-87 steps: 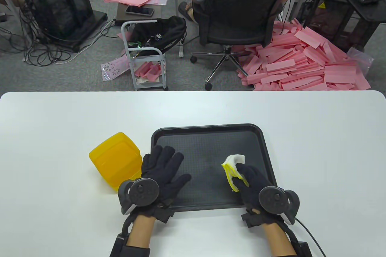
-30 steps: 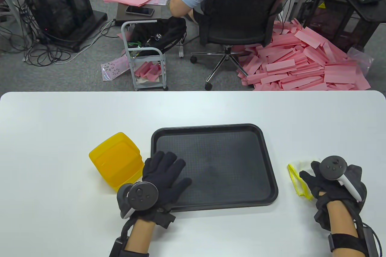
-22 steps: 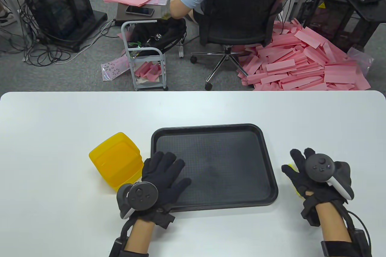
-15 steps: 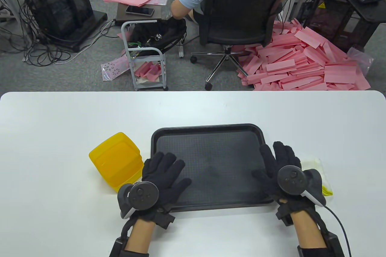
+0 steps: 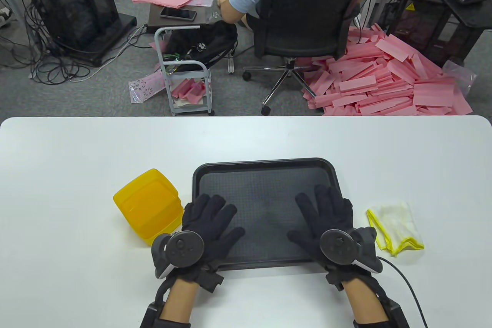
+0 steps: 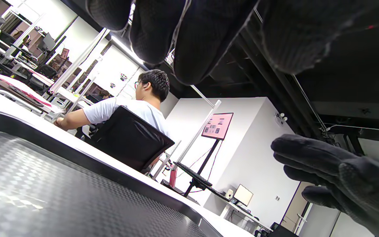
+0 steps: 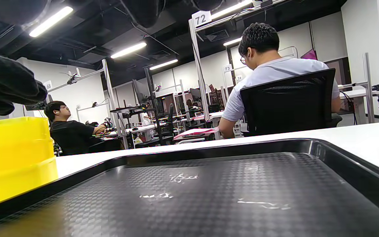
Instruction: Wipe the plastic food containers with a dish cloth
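The yellow plastic container [image 5: 148, 205] stands on the white table [image 5: 77, 159] just beside the left edge of the black tray [image 5: 265, 164]; whether it touches the tray cannot be determined. The dish cloth [image 5: 396, 226], white with a yellow border, lies flat on the table just beside the tray's right edge, held by neither hand.

The left hand [image 5: 209, 220] rests palm-down on the tray's near-left corner, fingers spread, holding nothing. The right hand [image 5: 324, 216] lies palm-down over the tray's near-right area, fingers spread, likewise holding nothing.

Judged step: a pause between wiping cycles, or the end of the task, with cloth and container both set aside. If wiping resumes, the right hand must reach right of the tray for the cloth while the left hand takes the container.
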Demonstrator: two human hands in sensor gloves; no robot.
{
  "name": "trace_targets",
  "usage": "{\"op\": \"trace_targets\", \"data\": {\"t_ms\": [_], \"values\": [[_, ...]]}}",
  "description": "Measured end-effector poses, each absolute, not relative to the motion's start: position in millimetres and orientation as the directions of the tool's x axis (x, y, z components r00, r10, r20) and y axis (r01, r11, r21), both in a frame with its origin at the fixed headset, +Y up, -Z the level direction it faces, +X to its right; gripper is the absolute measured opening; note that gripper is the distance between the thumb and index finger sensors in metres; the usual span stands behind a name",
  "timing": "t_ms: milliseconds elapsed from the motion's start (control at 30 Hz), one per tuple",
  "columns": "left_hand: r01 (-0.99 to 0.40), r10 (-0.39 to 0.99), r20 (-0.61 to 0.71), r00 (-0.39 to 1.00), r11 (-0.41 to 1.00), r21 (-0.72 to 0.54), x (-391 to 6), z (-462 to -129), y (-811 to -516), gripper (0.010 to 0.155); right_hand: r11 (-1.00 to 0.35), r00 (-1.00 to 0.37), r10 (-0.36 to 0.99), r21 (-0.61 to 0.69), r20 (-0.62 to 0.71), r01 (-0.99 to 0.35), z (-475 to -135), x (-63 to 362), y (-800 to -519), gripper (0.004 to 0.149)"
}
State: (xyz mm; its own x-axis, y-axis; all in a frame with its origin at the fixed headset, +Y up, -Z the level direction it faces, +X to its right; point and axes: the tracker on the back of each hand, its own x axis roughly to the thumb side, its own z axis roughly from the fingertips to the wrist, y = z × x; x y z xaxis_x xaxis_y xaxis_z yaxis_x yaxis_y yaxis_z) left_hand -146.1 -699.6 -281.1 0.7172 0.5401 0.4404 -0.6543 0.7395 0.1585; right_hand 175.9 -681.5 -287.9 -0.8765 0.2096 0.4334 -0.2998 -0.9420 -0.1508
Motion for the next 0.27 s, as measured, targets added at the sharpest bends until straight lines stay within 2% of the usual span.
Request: {"op": "trace_targets", "data": {"t_ms": [267], "values": [[-0.645, 0.529, 0.443, 0.723, 0.747, 0.161, -144.5, -280.0, -699.3, 0.070, -0.936, -0.875, 0.221, -0.159, 0.432, -0.315, -288.3, 176.8, -682.0, 0.084]]}}
